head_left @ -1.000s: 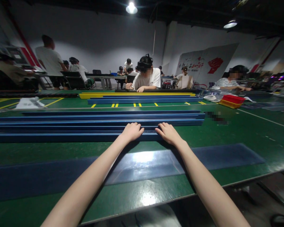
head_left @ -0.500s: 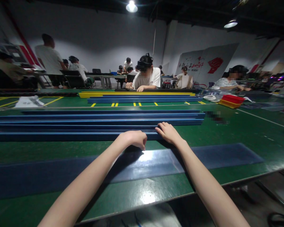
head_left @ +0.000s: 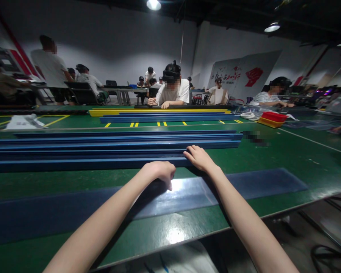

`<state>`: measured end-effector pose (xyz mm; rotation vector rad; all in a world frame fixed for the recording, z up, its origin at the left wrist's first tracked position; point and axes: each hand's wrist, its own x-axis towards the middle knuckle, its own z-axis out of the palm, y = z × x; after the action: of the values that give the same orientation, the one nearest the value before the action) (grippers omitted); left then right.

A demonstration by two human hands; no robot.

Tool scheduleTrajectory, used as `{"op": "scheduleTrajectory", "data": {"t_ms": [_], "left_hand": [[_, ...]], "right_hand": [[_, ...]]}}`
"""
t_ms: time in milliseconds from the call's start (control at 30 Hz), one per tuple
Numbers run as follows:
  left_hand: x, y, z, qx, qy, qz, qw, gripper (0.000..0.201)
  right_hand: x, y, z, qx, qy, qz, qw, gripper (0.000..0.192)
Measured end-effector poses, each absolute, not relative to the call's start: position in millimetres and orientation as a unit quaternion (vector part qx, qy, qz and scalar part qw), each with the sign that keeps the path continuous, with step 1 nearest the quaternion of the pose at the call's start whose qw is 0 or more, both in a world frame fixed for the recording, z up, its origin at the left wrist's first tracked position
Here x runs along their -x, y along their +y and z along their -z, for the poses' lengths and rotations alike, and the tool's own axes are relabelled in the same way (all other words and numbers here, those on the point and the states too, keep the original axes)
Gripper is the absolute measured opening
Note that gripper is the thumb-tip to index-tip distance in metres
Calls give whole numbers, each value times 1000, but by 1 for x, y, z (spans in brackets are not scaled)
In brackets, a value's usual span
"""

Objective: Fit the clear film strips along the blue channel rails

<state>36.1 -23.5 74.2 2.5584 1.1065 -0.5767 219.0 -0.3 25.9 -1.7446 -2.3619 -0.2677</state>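
Left hand (head_left: 160, 171) has come back off the nearest blue rail (head_left: 74, 163), where it lay a second ago, and now hovers with fingers curled loosely inward, holding nothing, over the near edge of the glossy blue strip (head_left: 187, 193). Right hand (head_left: 199, 157) stays flat, fingers together, on that rail, which lies lengthwise on the green table (head_left: 287, 159) in front of the stacked blue rails (head_left: 116, 143). Only one hand now steadies it. Red writing on the far wall panel (head_left: 246, 77) is too small to read.
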Motion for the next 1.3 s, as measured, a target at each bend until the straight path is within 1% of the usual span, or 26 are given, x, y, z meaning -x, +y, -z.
{"op": "scheduleTrajectory", "data": {"t_ms": [167, 433, 633, 800, 967, 1033, 1200, 1300], "left_hand": [[-36, -20, -69, -887, 380, 216, 148, 31], [-34, -19, -68, -891, 375, 209, 146, 27], [-32, -14, -64, -891, 377, 187, 170, 30], [-29, -7, -58, -889, 376, 166, 201, 18], [-28, -8, -62, -893, 374, 155, 197, 14], [-28, -9, -67, -897, 375, 139, 187, 13], [-22, -8, -76, -907, 380, 60, 173, 9], [-18, -4, -79, -905, 387, 9, 177, 10]], "right_hand": [[-221, 2, -23, 582, -801, 99, 99, 42], [-221, 2, -22, 584, -800, 99, 100, 42], [-221, 1, -23, 583, -800, 97, 102, 42], [-219, 0, -24, 591, -796, 88, 97, 41], [-221, 0, -25, 586, -800, 88, 95, 41], [-225, 0, -27, 574, -806, 93, 112, 41], [-234, -3, -37, 552, -799, 125, 205, 38], [-234, -8, -44, 549, -787, 143, 240, 38]]}}
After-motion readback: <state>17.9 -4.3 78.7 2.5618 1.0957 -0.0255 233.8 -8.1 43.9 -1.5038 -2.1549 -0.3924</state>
